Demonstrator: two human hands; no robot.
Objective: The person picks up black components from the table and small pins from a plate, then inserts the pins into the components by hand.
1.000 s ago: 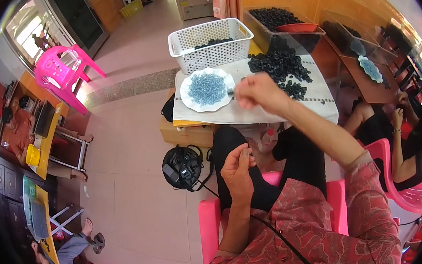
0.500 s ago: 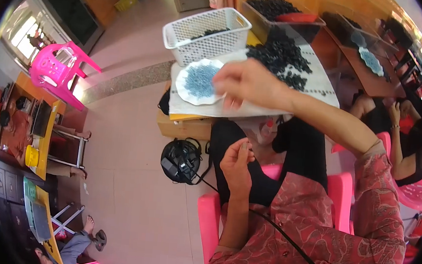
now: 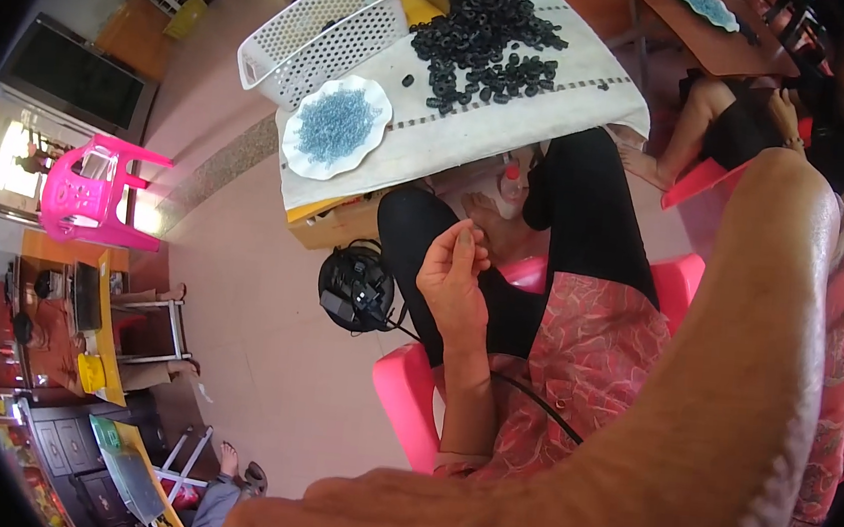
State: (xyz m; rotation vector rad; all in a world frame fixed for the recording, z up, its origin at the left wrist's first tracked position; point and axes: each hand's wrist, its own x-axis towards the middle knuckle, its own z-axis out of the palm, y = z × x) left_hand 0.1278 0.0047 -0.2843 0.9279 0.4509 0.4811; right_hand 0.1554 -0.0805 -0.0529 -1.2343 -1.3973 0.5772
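Above my thigh, my left hand (image 3: 456,282) is closed, with thumb and fingertips pressed together. Anything held in that pinch is too small to make out. My right hand (image 3: 359,519) is raised very close to the camera along the lower edge; its back shows, and its fingers are hidden. On the table ahead, a white scalloped plate (image 3: 372,146) carries a heap of small blue-grey pieces (image 3: 337,124). To its right lies a loose pile of small black ring-shaped parts (image 3: 491,44). A white perforated basket (image 3: 326,39) stands behind the plate.
A white cloth (image 3: 514,131) covers the table. A black cable runs from a round black bag (image 3: 355,288) on the floor to my lap. A pink chair (image 3: 87,189) stands at the left. At the right, another person sits near a table with a similar plate (image 3: 706,5).
My right hand has moved from beside the plate up close to the camera. My left hand keeps its pinch. The view has shifted, and the table now sits higher and further left.
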